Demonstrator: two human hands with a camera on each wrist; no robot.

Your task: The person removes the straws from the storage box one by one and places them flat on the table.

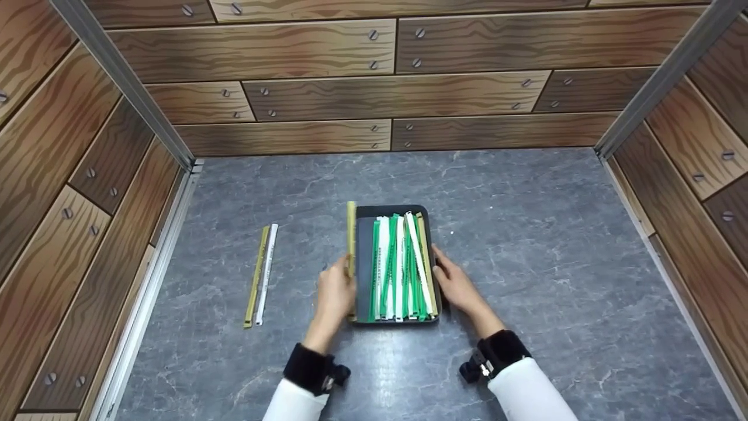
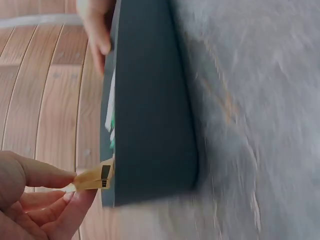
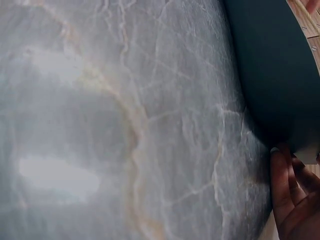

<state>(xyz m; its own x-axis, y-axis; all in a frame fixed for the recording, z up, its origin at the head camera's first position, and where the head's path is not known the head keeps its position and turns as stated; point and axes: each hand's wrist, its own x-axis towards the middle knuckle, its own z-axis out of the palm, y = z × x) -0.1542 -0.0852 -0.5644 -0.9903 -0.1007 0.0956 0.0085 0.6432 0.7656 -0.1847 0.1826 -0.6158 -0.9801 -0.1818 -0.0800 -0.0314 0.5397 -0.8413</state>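
A black tray holds several long flat plastic strips in green, white and gold, lying lengthwise side by side. My left hand is by the tray's left side and pinches a gold strip between thumb and fingers. The strip runs along the left rim; its near end with a black mark shows in the left wrist view. At the tray's right side, my right hand grips the wall, thumb by the rim. Its fingers touch low on the outside in the right wrist view.
A gold strip and a white strip lie close together on the grey marbled table, left of the tray. Wood-patterned panels wall in the back and both sides, with metal rails at the corners.
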